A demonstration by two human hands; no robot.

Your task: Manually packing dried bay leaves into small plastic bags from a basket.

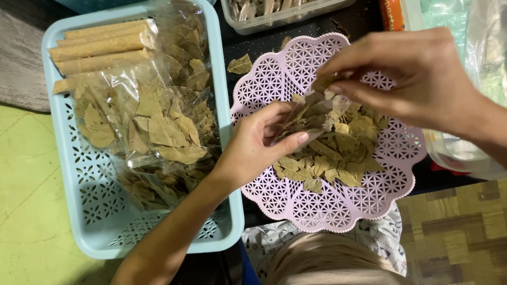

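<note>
Left hand gripping clear bag mouth-up over pink tray; right hand, at 1 o'clock, pinching dried leaves into it. Filled packets at 9 o'clock.

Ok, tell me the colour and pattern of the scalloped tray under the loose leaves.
Pale pink tray with an openwork lattice of small holes, seen in the head view.

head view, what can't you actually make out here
- Small clear bag: how full it is, hidden by the left hand and right hand.
- Clear tub at the top: cut off by the frame edge, contents unclear.
- Blue basket: lower packets buried under upper leaf packets.
- Things at the right edge: cut off, blurred behind plastic.
</note>
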